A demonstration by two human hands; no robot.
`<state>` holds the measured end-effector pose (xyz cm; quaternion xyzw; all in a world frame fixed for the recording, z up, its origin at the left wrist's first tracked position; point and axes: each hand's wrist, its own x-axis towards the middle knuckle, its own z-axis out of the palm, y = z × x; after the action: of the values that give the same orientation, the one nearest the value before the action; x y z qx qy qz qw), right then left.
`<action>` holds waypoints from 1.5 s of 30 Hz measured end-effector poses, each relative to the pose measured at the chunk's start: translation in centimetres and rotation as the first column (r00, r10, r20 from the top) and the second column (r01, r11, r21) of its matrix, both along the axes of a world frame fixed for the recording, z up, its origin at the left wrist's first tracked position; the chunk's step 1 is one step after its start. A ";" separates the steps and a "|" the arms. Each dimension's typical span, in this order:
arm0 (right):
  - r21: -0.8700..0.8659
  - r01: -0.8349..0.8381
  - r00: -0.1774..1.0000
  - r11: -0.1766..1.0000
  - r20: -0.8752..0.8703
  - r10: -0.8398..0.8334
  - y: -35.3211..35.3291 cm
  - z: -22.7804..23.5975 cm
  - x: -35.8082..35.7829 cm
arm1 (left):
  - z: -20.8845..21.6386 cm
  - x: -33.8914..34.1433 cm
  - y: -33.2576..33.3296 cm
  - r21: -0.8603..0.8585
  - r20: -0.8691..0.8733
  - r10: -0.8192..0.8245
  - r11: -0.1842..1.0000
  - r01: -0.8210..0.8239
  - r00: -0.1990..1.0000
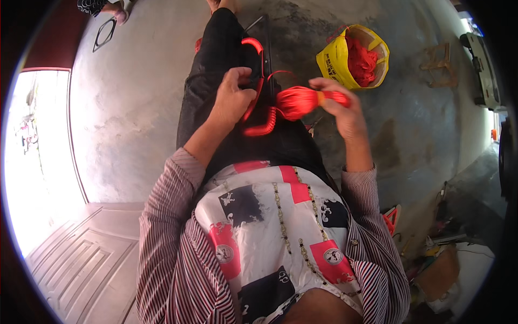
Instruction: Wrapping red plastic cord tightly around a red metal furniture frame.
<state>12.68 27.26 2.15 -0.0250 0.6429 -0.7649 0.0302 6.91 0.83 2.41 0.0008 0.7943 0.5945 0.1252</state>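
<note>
Across my lap lies a frame partly wound with red cord (pixel 262 129), its wrapped edges showing as curved red bands. My left hand (pixel 231 100) is at the left side of this frame, thumb and forefinger apart with nothing seen between them; its other fingers are partly hidden. To the right, my right hand (pixel 341 107) grips a bundle of red cord (pixel 297 102) around its narrow, orange-banded part. The bundle's looped end points left toward the frame. Motion blurs this hand and the bundle. A loose strand arches above the bundle near the frame.
A yellow bag (pixel 335 60) with a tangle of red cord (pixel 362 63) inside stands on the concrete floor, ahead and right. A wooden stool (pixel 438 65) is farther right. At the far left, another person's foot (pixel 121 16) shows near a dark flat frame (pixel 104 34).
</note>
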 end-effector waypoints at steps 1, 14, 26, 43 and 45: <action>-0.143 0.017 0.999 0.990 -0.027 -0.021 1.5 0.5 0.8 | -0.4 0.1 0.3 0.307 0.271 -0.074 0.952 -0.013 0.960; -0.167 0.204 0.968 0.965 0.182 -0.173 1.6 2.7 1.6 | -1.6 2.3 1.9 0.445 0.413 -0.139 0.893 -0.067 0.900; -0.327 -0.103 0.965 0.940 0.197 0.174 -5.0 9.7 2.7 | -1.7 1.6 2.6 0.416 0.475 -0.100 0.901 -0.123 0.875; 0.509 -0.199 0.910 0.837 -0.220 0.351 -2.3 8.1 -1.0 | 2.7 0.5 0.7 0.190 0.097 0.098 0.975 -0.115 0.990; 0.874 -0.209 0.944 0.439 0.062 0.325 -3.8 4.3 -1.1 | 1.4 0.8 -0.3 0.023 0.094 0.114 0.993 -0.116 0.989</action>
<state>11.60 23.42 6.42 -0.1510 0.9286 -0.3163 0.1218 7.72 0.55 3.80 -0.0706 0.7779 0.6114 0.1272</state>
